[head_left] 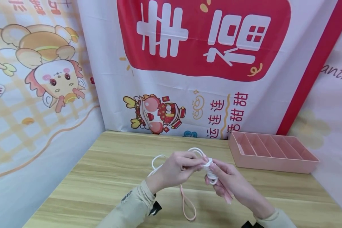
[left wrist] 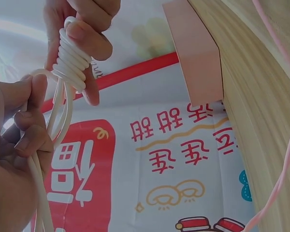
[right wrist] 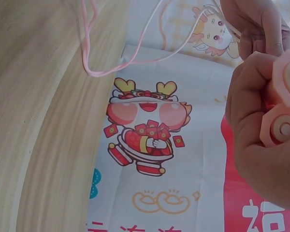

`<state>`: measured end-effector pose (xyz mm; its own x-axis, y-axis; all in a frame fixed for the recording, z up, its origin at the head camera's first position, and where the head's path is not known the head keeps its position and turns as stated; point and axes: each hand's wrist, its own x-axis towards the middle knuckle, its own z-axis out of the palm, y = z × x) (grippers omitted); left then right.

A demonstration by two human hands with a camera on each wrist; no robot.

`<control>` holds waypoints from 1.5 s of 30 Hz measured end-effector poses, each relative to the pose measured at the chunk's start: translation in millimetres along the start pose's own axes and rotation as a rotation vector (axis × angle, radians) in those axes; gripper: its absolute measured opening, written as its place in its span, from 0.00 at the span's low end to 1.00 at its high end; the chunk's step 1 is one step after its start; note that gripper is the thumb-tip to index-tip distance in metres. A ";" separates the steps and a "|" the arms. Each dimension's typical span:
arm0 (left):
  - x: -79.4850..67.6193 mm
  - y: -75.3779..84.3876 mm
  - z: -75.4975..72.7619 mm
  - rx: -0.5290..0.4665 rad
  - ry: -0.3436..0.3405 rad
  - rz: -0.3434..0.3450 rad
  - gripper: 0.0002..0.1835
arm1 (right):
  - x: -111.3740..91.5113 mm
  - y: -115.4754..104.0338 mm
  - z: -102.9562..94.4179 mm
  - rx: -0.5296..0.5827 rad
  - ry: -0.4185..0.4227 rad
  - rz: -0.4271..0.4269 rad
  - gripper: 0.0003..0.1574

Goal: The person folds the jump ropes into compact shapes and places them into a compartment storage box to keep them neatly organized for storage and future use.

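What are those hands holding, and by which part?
The right hand grips a white round cord by its wound coil, plus two pale-pink faceted handles near their visible ends; the left hand pinches the cord's loose strand beside the coil.

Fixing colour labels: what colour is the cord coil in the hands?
White; the cord coil shows best in the left wrist view.

Can read white "幸福" (head_left: 215, 28) on rounded red panel (head_left: 196, 53) of white fabric backdrop (head_left: 171, 82), red "运连连" (head_left: 215, 118) and "甜甜" (head_left: 239, 107) below, "…antic" (head_left: 336, 72) on pale fabric sheet (head_left: 336, 126).
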<state>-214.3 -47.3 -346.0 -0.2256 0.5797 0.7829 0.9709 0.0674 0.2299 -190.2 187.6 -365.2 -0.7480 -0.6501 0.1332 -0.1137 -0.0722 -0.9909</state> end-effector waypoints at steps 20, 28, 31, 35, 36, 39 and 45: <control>-0.9 0.8 5.3 0.056 -0.057 0.036 0.11 | -1.1 -8.5 6.1 -0.004 0.206 0.116 0.26; -2.0 1.2 6.3 0.073 -0.052 0.034 0.11 | -0.9 -9.1 8.0 -0.021 0.244 0.097 0.25; -2.7 0.7 7.8 0.051 -0.034 0.020 0.13 | -2.0 -9.4 7.5 -0.023 0.252 0.091 0.25; -3.6 0.0 10.0 0.022 -0.026 -0.010 0.13 | -3.0 -10.8 6.6 -0.028 0.254 0.081 0.25; -3.8 -0.2 10.6 0.015 -0.027 -0.017 0.13 | -3.1 -11.2 6.5 -0.029 0.256 0.079 0.25; -4.4 -1.1 12.3 0.020 -0.027 -0.034 0.13 | -3.5 -12.2 6.0 -0.033 0.270 0.069 0.26; -6.5 -3.8 16.2 -0.009 -0.032 -0.082 0.12 | -5.4 -14.1 6.6 -0.015 0.308 0.037 0.27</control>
<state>-215.2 -38.1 -361.3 -0.3014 0.5983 0.7425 0.9485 0.1086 0.2975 -180.2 187.2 -352.1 -0.9146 -0.3921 0.0988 -0.0904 -0.0400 -0.9951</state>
